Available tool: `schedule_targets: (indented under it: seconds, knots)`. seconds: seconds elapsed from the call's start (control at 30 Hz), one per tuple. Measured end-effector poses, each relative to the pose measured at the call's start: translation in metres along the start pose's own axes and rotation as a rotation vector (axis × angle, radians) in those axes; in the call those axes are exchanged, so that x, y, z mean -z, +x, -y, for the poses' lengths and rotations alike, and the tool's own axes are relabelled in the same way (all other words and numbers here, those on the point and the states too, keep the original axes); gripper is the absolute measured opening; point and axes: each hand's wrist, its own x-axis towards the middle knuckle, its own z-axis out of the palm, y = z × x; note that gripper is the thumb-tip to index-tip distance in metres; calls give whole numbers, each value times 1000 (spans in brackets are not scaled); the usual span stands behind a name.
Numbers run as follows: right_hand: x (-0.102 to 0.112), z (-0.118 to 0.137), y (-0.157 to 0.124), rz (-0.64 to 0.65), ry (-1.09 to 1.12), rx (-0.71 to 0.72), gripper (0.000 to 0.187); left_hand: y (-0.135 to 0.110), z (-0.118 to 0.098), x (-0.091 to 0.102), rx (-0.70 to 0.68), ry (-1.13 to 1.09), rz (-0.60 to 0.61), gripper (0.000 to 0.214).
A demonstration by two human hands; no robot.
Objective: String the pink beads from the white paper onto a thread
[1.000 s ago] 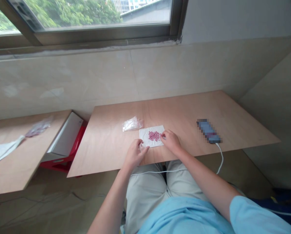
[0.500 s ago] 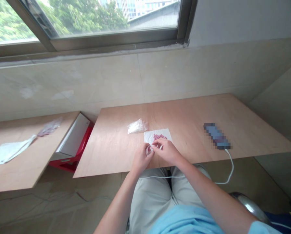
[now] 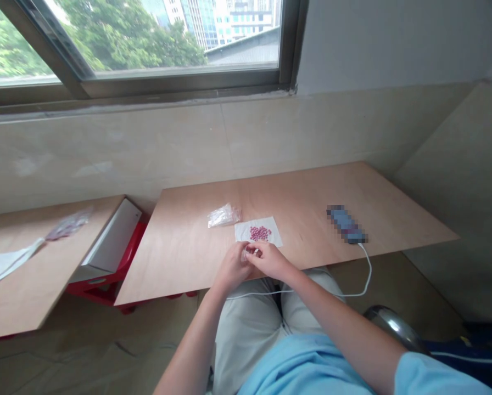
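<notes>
Close to the table's front edge my two hands meet, fingertips touching. My left hand [image 3: 233,267] is closed around a small pale loop [image 3: 244,254], partly hidden by the fingers; its material is too small to make out. My right hand [image 3: 269,260] pinches right beside that loop, and what sits between its fingertips is not clear. Just beyond the hands, several small pink-red beads [image 3: 260,233] lie in a cluster on a white paper sheet [image 3: 275,237].
Clear plastic bags [image 3: 222,215] lie left of the sheet on the wooden table [image 3: 167,247]. A phone [image 3: 346,224] with a white cable [image 3: 368,274] rests to the right. Across a gap, a second table [image 3: 32,296] holds white cloth-like sheets [image 3: 7,264]; a red stool [image 3: 126,269] stands between.
My right hand has drawn back from over the beads, which now show fully. Both hands are closer together, and the loop is more covered. The camera view has shifted.
</notes>
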Motion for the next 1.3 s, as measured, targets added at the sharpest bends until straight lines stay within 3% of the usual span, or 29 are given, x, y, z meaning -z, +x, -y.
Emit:
schedule_targets:
  seconds: [0.13, 0.23, 0.33, 0.4, 0.6, 0.87, 0.97, 1.1, 1.17, 1.23, 1.3]
  knots:
    - [0, -6, -1, 53, 76, 26, 21, -1, 3, -1, 14, 70, -19, 29]
    - [11, -20, 1, -47, 71, -14, 23, -1, 8, 0, 50, 72, -63, 20]
    - [27, -41, 6, -182, -125, -83, 19, -1, 14, 1, 114, -40, -118, 20]
    - [35, -54, 10, -206, -296, -122, 16, 1, 17, 2, 153, -159, -135, 23]
    - [35, -67, 21, -117, -568, -176, 17, 5, 21, 5, 205, -316, -171, 23]
    - [31, -67, 25, -131, -525, -191, 10, 8, 17, 15, 217, -420, -157, 23]
    - [37, -56, 30, -174, -302, -197, 13, 8, 15, 15, 242, -448, -162, 25]
    - [43, -16, 39, -204, 59, -111, 25, 6, 11, 11, 258, -441, -130, 27]
    - [42, 10, 42, -135, 82, -5, 24, 6, 6, 11, 247, -460, -109, 29]
    - [38, 33, 44, -3, -11, 117, 18, 7, 1, 12, 235, -508, -82, 31]
    - [35, 47, 44, 33, -106, 163, 16, 8, -3, 14, 245, -565, -72, 33]
